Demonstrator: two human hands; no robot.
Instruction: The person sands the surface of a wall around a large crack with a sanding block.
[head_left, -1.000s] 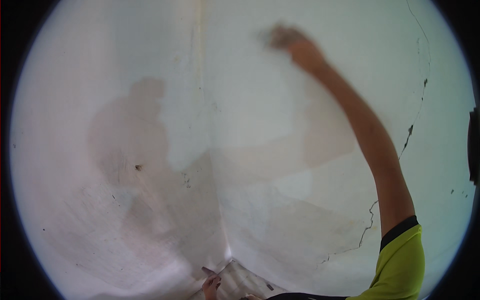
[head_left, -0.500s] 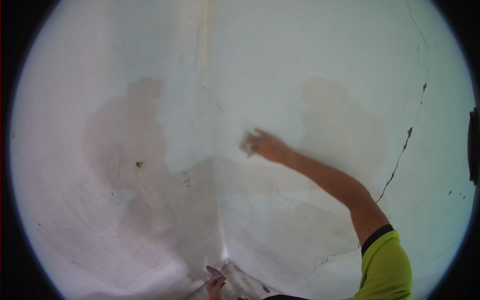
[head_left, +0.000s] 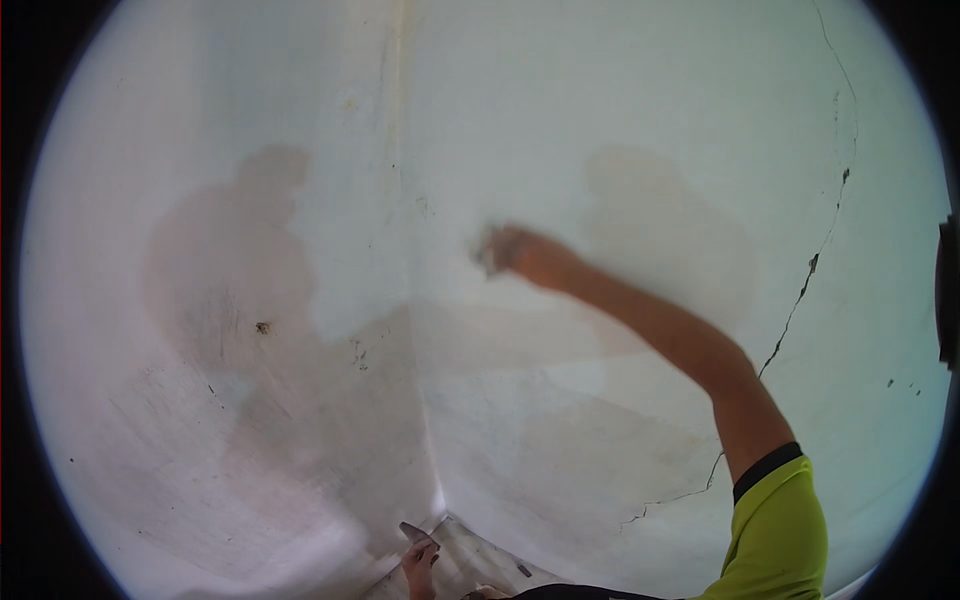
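My right hand [head_left: 526, 256] is raised against the right-hand wall [head_left: 560, 130], close to the corner, its arm stretched out in a lime-yellow sleeve with a dark cuff. Its fingers are closed on a small pale piece [head_left: 486, 254], pressed at or near the wall. Motion blur hides exactly what that piece is. Low down by the floor corner, my left hand [head_left: 420, 572] grips a flat, grey-brown scraper [head_left: 418, 535], with the blade pointing up and to the left. Part of the left hand is cut off by the lower edge.
The left-hand wall [head_left: 180, 420] carries scuffs and a small dark hole [head_left: 263, 328]. A long jagged crack [head_left: 805, 285] runs down the right-hand wall. On the floor [head_left: 480, 555] lies a small dark piece [head_left: 524, 570]. My shadows fall on both walls.
My right hand has moved up the wall with the pale piece. The view has shifted slightly, so the walls appear further left. My left hand still holds the scraper low down.
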